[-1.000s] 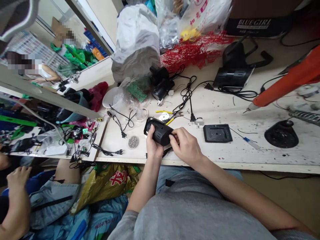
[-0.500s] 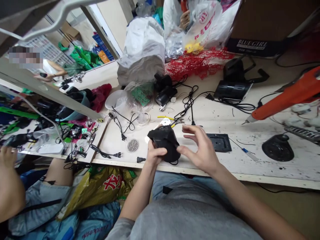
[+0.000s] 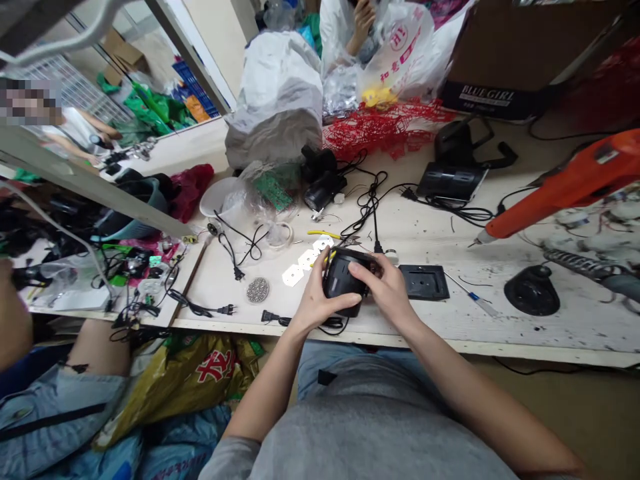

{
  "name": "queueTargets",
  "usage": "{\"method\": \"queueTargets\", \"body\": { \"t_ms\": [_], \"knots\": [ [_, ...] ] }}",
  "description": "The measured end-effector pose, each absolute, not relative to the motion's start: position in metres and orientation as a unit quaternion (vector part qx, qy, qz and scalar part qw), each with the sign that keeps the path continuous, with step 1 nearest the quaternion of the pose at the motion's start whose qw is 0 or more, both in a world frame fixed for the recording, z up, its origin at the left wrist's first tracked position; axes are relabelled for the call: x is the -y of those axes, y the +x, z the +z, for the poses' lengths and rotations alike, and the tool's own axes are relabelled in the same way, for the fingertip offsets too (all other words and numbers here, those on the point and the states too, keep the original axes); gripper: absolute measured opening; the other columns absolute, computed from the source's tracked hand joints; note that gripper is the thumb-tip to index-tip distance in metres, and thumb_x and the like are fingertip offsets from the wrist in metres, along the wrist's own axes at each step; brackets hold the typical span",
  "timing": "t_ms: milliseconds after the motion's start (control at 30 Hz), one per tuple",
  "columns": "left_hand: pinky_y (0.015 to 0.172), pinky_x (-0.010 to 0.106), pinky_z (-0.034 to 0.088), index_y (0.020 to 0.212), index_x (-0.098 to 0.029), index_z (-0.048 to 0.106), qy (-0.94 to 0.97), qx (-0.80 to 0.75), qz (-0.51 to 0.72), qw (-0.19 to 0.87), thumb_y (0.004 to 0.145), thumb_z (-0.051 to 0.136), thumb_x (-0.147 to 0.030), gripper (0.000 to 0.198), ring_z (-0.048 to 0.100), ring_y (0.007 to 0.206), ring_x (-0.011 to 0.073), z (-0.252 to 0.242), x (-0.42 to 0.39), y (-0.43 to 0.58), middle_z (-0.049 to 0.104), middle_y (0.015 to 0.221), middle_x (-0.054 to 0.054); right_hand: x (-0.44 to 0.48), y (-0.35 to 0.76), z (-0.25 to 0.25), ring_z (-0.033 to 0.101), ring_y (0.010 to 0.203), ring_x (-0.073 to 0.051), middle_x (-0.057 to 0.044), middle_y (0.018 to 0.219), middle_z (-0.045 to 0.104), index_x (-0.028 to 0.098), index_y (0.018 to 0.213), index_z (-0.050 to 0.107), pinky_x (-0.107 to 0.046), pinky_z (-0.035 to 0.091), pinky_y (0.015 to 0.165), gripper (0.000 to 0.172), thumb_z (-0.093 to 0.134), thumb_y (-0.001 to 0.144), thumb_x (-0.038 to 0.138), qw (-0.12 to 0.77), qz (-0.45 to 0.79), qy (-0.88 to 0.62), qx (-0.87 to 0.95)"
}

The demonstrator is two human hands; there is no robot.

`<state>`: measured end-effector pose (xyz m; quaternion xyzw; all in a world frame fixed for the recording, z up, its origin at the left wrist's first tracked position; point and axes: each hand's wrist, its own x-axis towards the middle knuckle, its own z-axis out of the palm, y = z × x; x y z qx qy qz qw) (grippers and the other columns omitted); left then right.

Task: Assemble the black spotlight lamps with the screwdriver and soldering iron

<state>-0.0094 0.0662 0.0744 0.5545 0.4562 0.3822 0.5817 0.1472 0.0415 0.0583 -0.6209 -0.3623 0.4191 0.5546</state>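
A black plastic housing with slots (image 3: 342, 283) is held between both hands over the table's front edge. My left hand (image 3: 316, 303) wraps its left side, thumb across the lower face. My right hand (image 3: 384, 283) grips its right side, thumb pressed on the front. Just behind it are white plates with small holes (image 3: 309, 260) and yellow-handled pliers (image 3: 320, 233), partly covered by the housing. Right of my right hand lies a black rectangular tray-like part (image 3: 424, 283). A dish of small screws (image 3: 257, 290) sits to the left.
An orange electric screwdriver (image 3: 555, 190) juts in from the right above a black cone-shaped base (image 3: 532, 290). A blue-handled screwdriver (image 3: 483, 303) lies nearby. Black cables (image 3: 373, 200), a slotted black housing (image 3: 450, 180) and red netting (image 3: 380, 130) lie farther back. Co-workers are at left and across.
The housing has been turned so its slotted face shows. My right hand, apart with spread fingers before, has closed on its right side. The camera view has shifted slightly.
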Motion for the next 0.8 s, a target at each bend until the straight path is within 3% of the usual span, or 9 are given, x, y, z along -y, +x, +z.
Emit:
{"method": "queueTargets", "body": {
  "t_ms": [67,233,367,467,533,600,667,733,800],
  "knots": [
    [0.101,0.040,0.050,0.137,-0.024,0.058,0.555,-0.485,0.353,0.576,0.051,0.097,-0.026,0.095,0.063,0.116,0.0303,0.075,-0.067,-0.011,0.067,0.126,0.011,-0.043,0.156,0.053,0.069,0.085,-0.025,-0.007,0.091,0.074,0.020,0.093,0.066,-0.041,0.055,0.080,0.057,0.074,0.067,0.070,0.531,0.440,-0.625,0.366],
    [0.094,0.036,0.051,0.110,-0.019,0.071,0.567,-0.462,0.330,0.596,0.046,0.096,-0.027,0.070,0.067,0.100,0.0265,0.070,-0.075,-0.024,0.072,0.107,0.007,-0.037,0.176,0.050,0.069,0.082,-0.023,-0.006,0.086,0.072,0.020,0.088,0.063,-0.039,0.057,0.075,0.060,0.074,0.066,0.074,0.486,0.510,-0.571,0.420],
    [0.096,0.036,0.050,0.111,-0.021,0.073,0.572,-0.417,0.319,0.630,0.043,0.096,-0.024,0.072,0.067,0.103,0.0277,0.072,-0.082,-0.034,0.073,0.109,0.007,-0.031,0.178,0.047,0.070,0.086,-0.023,-0.005,0.088,0.072,0.022,0.088,0.055,-0.038,0.058,0.076,0.064,0.082,0.059,0.072,0.486,0.553,-0.527,0.425],
    [0.093,0.035,0.051,0.123,-0.024,0.070,0.581,-0.418,0.291,0.635,0.044,0.095,-0.023,0.082,0.067,0.101,0.0277,0.074,-0.087,-0.037,0.073,0.106,0.006,-0.021,0.181,0.054,0.071,0.081,-0.023,-0.004,0.086,0.072,0.021,0.087,0.057,-0.040,0.059,0.075,0.062,0.085,0.057,0.069,0.450,0.544,-0.551,0.445],
    [0.088,0.034,0.051,0.124,-0.026,0.070,0.597,-0.427,0.271,0.623,0.047,0.093,-0.023,0.080,0.068,0.093,0.0261,0.074,-0.089,-0.038,0.074,0.099,0.004,-0.010,0.194,0.067,0.070,0.078,-0.023,-0.005,0.089,0.072,0.022,0.092,0.064,-0.042,0.059,0.072,0.050,0.084,0.066,0.060,0.482,0.410,-0.619,0.466],
    [0.087,0.035,0.051,0.117,-0.026,0.074,0.616,-0.434,0.260,0.604,0.048,0.091,-0.022,0.071,0.066,0.088,0.0250,0.072,-0.090,-0.036,0.073,0.093,0.003,-0.002,0.220,0.084,0.069,0.087,-0.025,-0.006,0.101,0.071,0.027,0.103,0.069,-0.045,0.057,0.075,0.033,0.081,0.078,0.045,0.593,0.115,-0.671,0.429],
    [0.087,0.035,0.051,0.113,-0.026,0.076,0.637,-0.430,0.250,0.589,0.048,0.091,-0.021,0.067,0.066,0.089,0.0256,0.068,-0.091,-0.033,0.073,0.093,0.003,-0.003,0.255,0.101,0.065,0.107,-0.029,-0.005,0.121,0.067,0.036,0.113,0.066,-0.050,0.054,0.088,0.036,0.080,0.080,0.033,0.696,-0.152,-0.619,0.332],
    [0.089,0.037,0.051,0.112,-0.027,0.077,0.654,-0.421,0.233,0.584,0.047,0.091,-0.021,0.067,0.066,0.093,0.0275,0.065,-0.093,-0.030,0.074,0.098,0.003,-0.015,0.290,0.111,0.058,0.126,-0.029,-0.001,0.128,0.065,0.039,0.118,0.065,-0.048,0.049,0.103,0.043,0.082,0.079,0.033,0.682,-0.141,-0.639,0.326],
    [0.095,0.041,0.050,0.112,-0.028,0.078,0.672,-0.410,0.224,0.574,0.047,0.093,-0.021,0.068,0.066,0.099,0.0297,0.063,-0.093,-0.027,0.074,0.105,0.005,-0.031,0.313,0.114,0.059,0.127,-0.031,-0.004,0.120,0.067,0.033,0.119,0.064,-0.051,0.046,0.108,0.044,0.082,0.079,0.038,0.660,0.021,-0.636,0.398]
  ]
}}
